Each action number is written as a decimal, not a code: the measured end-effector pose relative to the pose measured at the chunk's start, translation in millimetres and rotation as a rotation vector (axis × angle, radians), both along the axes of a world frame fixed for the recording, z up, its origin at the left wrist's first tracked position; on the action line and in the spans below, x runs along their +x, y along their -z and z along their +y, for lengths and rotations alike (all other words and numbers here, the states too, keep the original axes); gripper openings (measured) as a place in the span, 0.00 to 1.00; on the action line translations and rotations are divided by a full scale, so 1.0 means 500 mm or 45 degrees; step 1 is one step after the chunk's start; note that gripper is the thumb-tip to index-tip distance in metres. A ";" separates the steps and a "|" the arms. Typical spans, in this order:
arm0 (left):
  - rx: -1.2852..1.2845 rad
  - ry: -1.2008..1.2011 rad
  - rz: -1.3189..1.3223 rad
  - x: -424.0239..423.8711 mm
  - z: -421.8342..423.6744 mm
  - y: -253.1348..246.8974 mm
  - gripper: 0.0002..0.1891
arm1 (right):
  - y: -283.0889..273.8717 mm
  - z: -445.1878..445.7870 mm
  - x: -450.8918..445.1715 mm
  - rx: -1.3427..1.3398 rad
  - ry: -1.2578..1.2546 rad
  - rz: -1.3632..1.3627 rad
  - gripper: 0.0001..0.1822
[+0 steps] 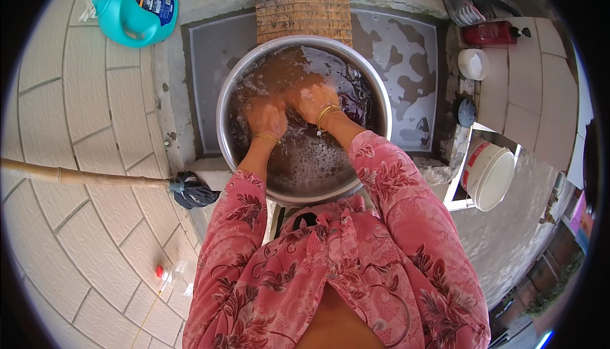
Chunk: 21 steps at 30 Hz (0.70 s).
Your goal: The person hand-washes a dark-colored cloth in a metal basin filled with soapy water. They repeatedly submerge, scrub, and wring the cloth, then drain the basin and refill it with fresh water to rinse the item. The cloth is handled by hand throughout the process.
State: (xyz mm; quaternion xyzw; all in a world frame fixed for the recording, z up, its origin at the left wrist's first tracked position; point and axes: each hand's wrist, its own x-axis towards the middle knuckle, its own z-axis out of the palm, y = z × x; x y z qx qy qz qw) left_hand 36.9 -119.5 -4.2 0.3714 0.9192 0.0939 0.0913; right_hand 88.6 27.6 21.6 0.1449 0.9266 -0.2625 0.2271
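Note:
A round metal basin (305, 200) of brownish, sudsy water stands in front of me, partly over a concrete sink (431, 87). Both of my hands are in it, their fingers under the surface. My left hand (267, 119) is in the left half of the basin, with a thin bangle at the wrist. Close beside it, towards the middle, is my right hand (317, 103), also with bangles. Dark, wet fabric (355, 99) shows dimly under the water right of my right hand. Murky water hides what my fingers touch or hold.
A grooved wooden washboard (303, 6) lies behind the basin. A teal detergent jug (138, 13) is at the upper left; a bamboo-handled mop (114, 179) reaches in from the left. On the right are a red bottle (491, 32), a white cup (473, 64) and a white bucket (493, 177).

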 end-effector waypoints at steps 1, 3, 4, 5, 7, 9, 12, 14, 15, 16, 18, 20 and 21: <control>-0.061 -0.019 -0.096 -0.006 0.003 -0.001 0.16 | -0.005 -0.002 -0.009 0.025 0.041 -0.052 0.19; -0.179 -0.062 -0.283 -0.023 0.013 0.000 0.15 | -0.008 0.004 -0.015 0.024 0.021 -0.071 0.20; -0.095 -0.061 -0.238 -0.033 0.008 0.021 0.15 | 0.000 0.004 -0.018 0.059 0.029 -0.043 0.20; -0.011 -0.061 -0.192 -0.041 -0.007 0.058 0.14 | 0.009 0.001 -0.021 0.094 0.037 -0.015 0.20; 0.048 -0.111 -0.257 -0.044 0.008 0.044 0.14 | 0.009 0.007 -0.019 0.082 0.076 -0.024 0.22; -0.022 -0.240 -0.476 -0.043 0.019 0.018 0.14 | 0.003 0.015 -0.005 0.048 0.152 0.108 0.21; 0.286 -0.079 -0.079 0.025 0.016 -0.018 0.16 | 0.006 0.012 0.047 -0.084 0.348 0.447 0.15; 0.491 -0.038 -0.130 0.076 0.031 -0.035 0.15 | 0.006 0.004 0.099 -0.131 0.340 0.717 0.14; 0.565 -0.025 -0.081 0.096 0.034 -0.032 0.15 | -0.001 -0.001 0.123 -0.158 0.329 0.853 0.14; 0.495 -0.012 -0.035 0.116 0.036 -0.039 0.16 | -0.010 -0.003 0.146 -0.103 0.300 0.877 0.14; 0.349 0.014 0.057 0.149 0.034 -0.053 0.19 | -0.025 -0.007 0.179 0.001 0.245 0.924 0.15; 0.343 0.004 0.039 0.158 0.035 -0.054 0.22 | -0.024 -0.006 0.188 0.232 0.263 0.950 0.15; 0.336 0.004 0.023 0.160 0.036 -0.051 0.23 | -0.018 -0.007 0.191 0.348 0.277 0.954 0.15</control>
